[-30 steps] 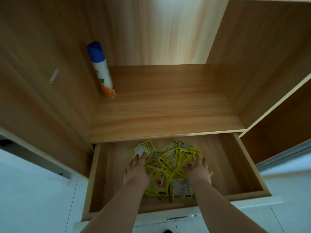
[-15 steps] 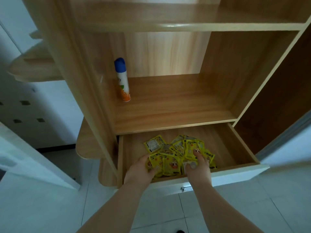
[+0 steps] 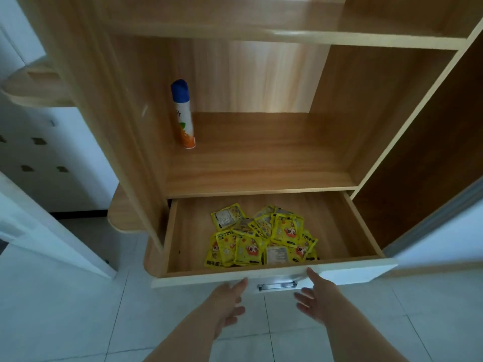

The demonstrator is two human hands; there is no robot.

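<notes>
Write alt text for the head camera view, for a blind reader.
The left hand and right hand, both open, reach toward the white front of an open drawer holding a heap of yellow packets. A blue-capped spray can stands on the shelf above.

I look in on a home: a wood-laminate cabinet (image 3: 109, 100) on pale floor tiles (image 3: 65, 309), spray can (image 3: 183, 116) on its shelf (image 3: 261, 163), yellow packets (image 3: 261, 236) in its drawer (image 3: 193, 231).

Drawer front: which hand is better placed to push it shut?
Right, probably. The right hand is open, with a fingertip reaching the top edge of the drawer front beside the handle. The left hand, also open, sits lower, its fingertips only at the bottom edge.
</notes>
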